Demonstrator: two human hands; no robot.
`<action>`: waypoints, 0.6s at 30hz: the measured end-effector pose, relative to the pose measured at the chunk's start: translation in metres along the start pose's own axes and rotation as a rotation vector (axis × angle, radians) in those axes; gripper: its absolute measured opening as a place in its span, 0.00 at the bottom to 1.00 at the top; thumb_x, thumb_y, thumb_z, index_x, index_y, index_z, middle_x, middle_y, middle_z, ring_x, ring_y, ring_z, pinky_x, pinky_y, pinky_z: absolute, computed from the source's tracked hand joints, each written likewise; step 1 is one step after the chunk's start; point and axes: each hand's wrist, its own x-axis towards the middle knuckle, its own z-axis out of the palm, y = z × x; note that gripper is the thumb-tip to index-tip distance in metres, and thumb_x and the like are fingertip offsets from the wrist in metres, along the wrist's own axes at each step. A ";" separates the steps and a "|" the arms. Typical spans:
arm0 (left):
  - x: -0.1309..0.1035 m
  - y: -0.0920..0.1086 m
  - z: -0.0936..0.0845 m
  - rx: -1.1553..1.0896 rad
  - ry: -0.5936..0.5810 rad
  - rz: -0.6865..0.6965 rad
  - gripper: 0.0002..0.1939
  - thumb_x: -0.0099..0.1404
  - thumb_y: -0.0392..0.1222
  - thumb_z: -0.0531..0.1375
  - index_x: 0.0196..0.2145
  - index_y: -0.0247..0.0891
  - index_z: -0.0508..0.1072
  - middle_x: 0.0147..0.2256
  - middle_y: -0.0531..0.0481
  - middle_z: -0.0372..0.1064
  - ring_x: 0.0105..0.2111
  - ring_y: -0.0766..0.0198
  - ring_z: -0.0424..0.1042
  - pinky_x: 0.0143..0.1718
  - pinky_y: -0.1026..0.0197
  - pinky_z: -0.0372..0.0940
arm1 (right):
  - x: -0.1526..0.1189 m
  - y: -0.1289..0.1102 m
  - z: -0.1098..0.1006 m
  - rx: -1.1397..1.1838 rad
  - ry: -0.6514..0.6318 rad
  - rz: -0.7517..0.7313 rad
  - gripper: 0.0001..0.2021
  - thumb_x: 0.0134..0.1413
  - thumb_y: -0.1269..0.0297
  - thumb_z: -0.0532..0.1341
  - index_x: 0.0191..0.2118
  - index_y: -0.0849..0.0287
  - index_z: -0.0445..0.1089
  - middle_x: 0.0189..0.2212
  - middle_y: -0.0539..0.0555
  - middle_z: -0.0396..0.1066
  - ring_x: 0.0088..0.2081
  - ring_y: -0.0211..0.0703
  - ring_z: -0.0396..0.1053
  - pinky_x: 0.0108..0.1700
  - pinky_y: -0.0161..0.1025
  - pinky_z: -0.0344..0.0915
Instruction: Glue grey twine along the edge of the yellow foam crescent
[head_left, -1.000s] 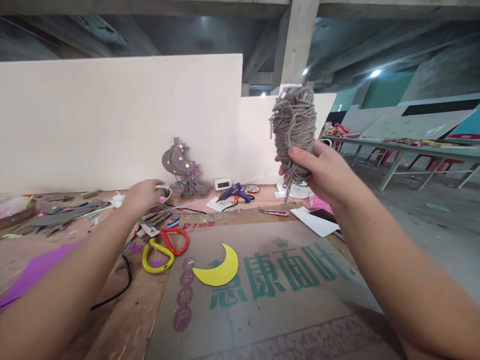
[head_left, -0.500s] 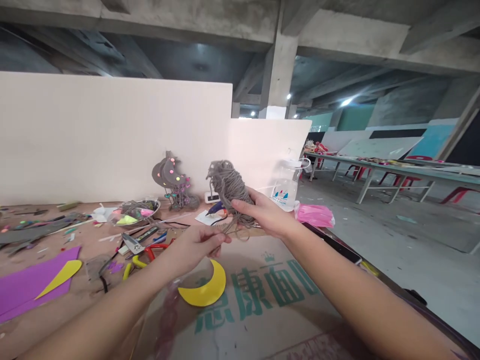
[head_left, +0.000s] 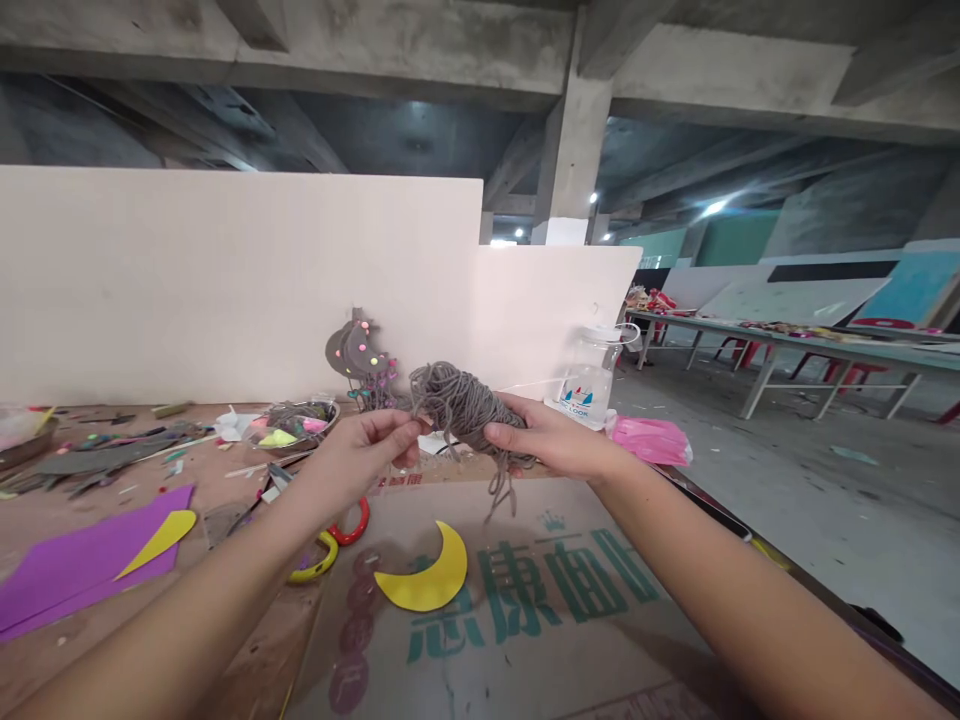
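Grey yarn bundle [head_left: 472, 410], one: wound into a thick oblong, held above the worktop [head_left: 255, 650] near the middle of our view; we count every clock position below from it. Its left end sits higher than its right, and loose loops hang between five and six o'clock.

Right hand [head_left: 559, 440], at three o'clock: closed firmly about the right end of the bundle, thumb across the near side, fingers largely hidden behind.

Left hand [head_left: 367, 448], between eight and nine: thumb and forefinger nearly meeting at the bundle's left end; we cannot tell whether a strand lies between them.

Yellow crescent [head_left: 431, 580], one, between six and seven: flat, on a printed sheet [head_left: 517, 665] with green characters.

Scissors [head_left: 352, 522], at eight: one red handle, one yellow; we see them partly covered by the left forearm.

Purple sheets [head_left: 82, 570], between eight and nine, a yellow cutting [head_left: 161, 542] on top.

Bowl [head_left: 335, 410], at nine: mixed contents, grey, yellow-green and pink.

Moon ornament [head_left: 356, 352], near ten: grey, set with coloured dots, before a pale board [head_left: 225, 290].

Clear bottle [head_left: 589, 378], between two and three; pink packet [head_left: 651, 440], at three, beside it.
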 end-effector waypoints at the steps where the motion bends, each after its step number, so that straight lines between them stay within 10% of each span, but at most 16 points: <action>1: 0.002 -0.001 -0.006 -0.030 0.029 0.014 0.15 0.56 0.51 0.58 0.25 0.35 0.70 0.22 0.54 0.67 0.25 0.68 0.66 0.30 0.66 0.62 | -0.002 0.001 -0.006 0.013 -0.025 0.020 0.24 0.53 0.52 0.56 0.52 0.59 0.59 0.31 0.52 0.66 0.24 0.32 0.61 0.24 0.30 0.60; 8: 0.011 0.008 -0.045 -0.559 0.240 0.060 0.05 0.59 0.39 0.58 0.29 0.36 0.66 0.42 0.50 0.71 0.36 0.64 0.73 0.33 0.66 0.67 | -0.010 0.021 -0.053 -0.109 -0.162 0.154 0.24 0.42 0.58 0.66 0.47 0.61 0.67 0.34 0.54 0.70 0.28 0.36 0.66 0.26 0.30 0.62; 13: 0.009 0.013 -0.055 -0.630 0.197 0.115 0.02 0.60 0.33 0.55 0.29 0.36 0.66 0.16 0.58 0.59 0.19 0.72 0.66 0.33 0.63 0.69 | -0.010 0.053 -0.079 0.138 0.008 0.332 0.19 0.48 0.53 0.61 0.44 0.60 0.66 0.27 0.52 0.69 0.20 0.31 0.63 0.17 0.27 0.56; 18: 0.010 0.005 -0.049 -0.403 0.098 -0.063 0.04 0.57 0.39 0.58 0.30 0.36 0.67 0.15 0.61 0.46 0.13 0.76 0.47 0.13 0.74 0.54 | -0.029 0.097 -0.117 0.282 0.139 0.417 0.17 0.44 0.54 0.64 0.33 0.62 0.65 0.20 0.49 0.66 0.16 0.28 0.59 0.14 0.25 0.53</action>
